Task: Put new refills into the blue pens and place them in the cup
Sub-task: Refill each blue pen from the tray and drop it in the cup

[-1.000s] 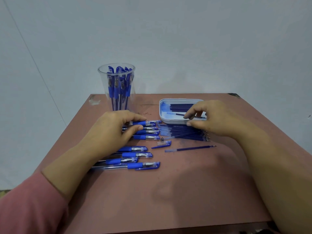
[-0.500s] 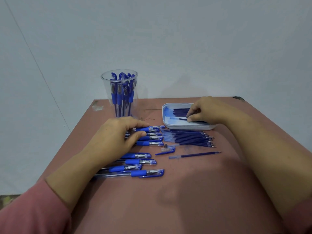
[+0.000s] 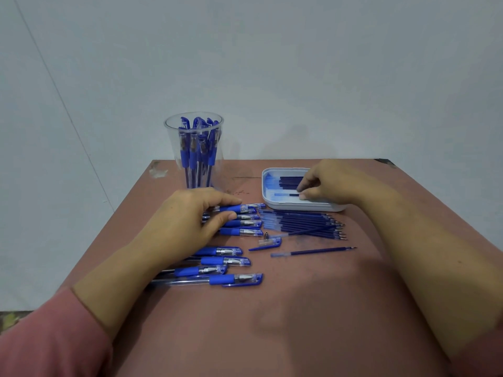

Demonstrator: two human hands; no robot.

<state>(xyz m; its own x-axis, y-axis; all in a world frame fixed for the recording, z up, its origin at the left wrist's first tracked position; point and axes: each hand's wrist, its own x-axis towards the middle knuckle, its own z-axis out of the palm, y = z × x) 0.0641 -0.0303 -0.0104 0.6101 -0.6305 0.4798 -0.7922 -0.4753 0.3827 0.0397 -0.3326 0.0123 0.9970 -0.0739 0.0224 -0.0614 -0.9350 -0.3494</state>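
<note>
The right hand (image 3: 326,186) has left the loose pile of refills (image 3: 304,225) for the white tray (image 3: 268,204) and now pinches a refill (image 3: 284,195) there, so a fresh one looks chosen; the left hand (image 3: 187,221) still grips the top pen (image 3: 245,207), near the cup (image 3: 193,159); the hands are well apart, pen and refill likewise.
</note>
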